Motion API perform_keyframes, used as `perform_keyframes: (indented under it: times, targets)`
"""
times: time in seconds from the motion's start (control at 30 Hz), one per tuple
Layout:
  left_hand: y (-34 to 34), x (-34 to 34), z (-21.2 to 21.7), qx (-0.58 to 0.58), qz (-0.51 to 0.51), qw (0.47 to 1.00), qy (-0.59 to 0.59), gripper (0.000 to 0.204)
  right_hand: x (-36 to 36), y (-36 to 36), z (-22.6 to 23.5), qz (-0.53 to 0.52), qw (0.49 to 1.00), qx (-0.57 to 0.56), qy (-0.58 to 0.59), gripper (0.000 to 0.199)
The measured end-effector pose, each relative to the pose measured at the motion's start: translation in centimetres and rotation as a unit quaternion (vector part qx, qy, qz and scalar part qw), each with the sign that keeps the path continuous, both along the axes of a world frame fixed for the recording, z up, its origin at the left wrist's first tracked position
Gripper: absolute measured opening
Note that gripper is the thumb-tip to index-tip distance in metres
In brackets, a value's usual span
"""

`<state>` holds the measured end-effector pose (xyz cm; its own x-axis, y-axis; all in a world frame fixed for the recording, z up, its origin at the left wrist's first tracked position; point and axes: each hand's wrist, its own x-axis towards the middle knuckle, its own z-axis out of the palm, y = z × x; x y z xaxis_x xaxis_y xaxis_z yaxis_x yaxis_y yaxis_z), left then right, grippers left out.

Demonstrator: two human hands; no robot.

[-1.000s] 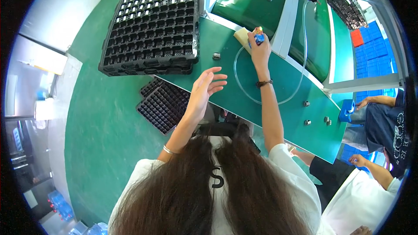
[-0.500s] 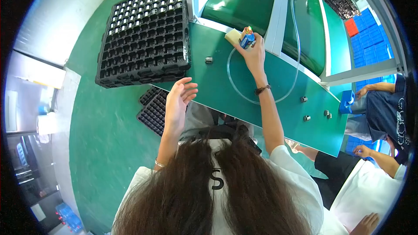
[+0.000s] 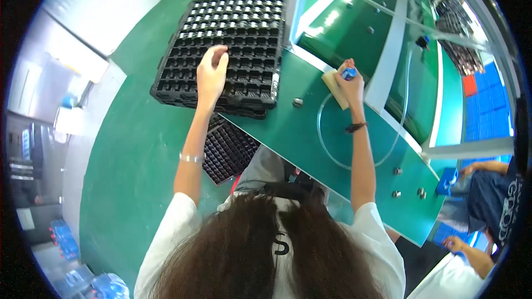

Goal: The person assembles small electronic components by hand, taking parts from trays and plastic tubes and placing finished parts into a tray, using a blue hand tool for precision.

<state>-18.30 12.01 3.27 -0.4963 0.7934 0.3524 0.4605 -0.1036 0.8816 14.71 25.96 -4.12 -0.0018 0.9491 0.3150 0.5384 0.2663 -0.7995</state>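
Note:
My left hand (image 3: 210, 77) reaches over a black moulded tray (image 3: 249, 89), its fingers half curled and thumb apart. Nothing shows between them, though the fingertips partly hide the pockets below. Short silvery cylinders (image 3: 244, 9) fill the tray's far rows, while the near pockets hold none. My right hand (image 3: 353, 87) grips a small blue tool (image 3: 348, 73) with a copper-coloured end, at the far edge of the green table (image 3: 277, 124). Against that hand lies a pale yellow block (image 3: 336, 89). A clear hose (image 3: 320, 133) loops from near it across the table.
A small metal part (image 3: 297, 102) lies beside the tray, and several more (image 3: 397, 194) are at the right. A green conveyor (image 3: 343, 33) runs beyond a metal post (image 3: 299, 5). More black trays (image 3: 227, 152) are below the table. Co-workers (image 3: 487, 194) are at the right.
My left hand has moved forward from in front of the tray to above its pockets. My right hand keeps the blue tool near the yellow block. The whole view has shifted.

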Motion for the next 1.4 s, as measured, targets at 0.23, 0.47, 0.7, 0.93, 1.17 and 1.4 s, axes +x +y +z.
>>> perform_keyframes:
  times: [0.23,0.47,0.7,0.93,1.17,1.4]
  targets:
    - [9.0,-9.5,-2.4,-0.108,0.130,0.932,0.320,0.025,1.4,11.3,-0.4,-0.044,0.998,0.044,-0.003,0.028]
    - [11.9,-8.9,0.3,-0.304,0.143,0.865,0.372,0.038,3.9,19.1,-2.8,-0.109,0.987,0.067,-0.093,0.032]
    - [10.9,-9.1,0.4,-0.235,0.125,0.917,0.296,0.031,4.4,22.0,-3.3,-0.124,0.985,0.063,-0.103,0.044]
    - [7.2,-6.7,2.4,-0.121,-0.075,0.986,-0.084,0.039,3.6,18.3,-1.4,-0.133,0.984,0.073,0.093,0.043]
    - [-1.1,6.9,1.8,-0.051,-0.393,0.786,-0.475,0.025,0.5,-1.5,5.3,0.071,0.822,-0.149,0.545,0.032]
    - [-6.1,15.7,-2.5,-0.137,-0.323,0.806,-0.477,0.037,-3.1,-16.2,5.6,0.097,0.825,-0.189,0.525,0.038]
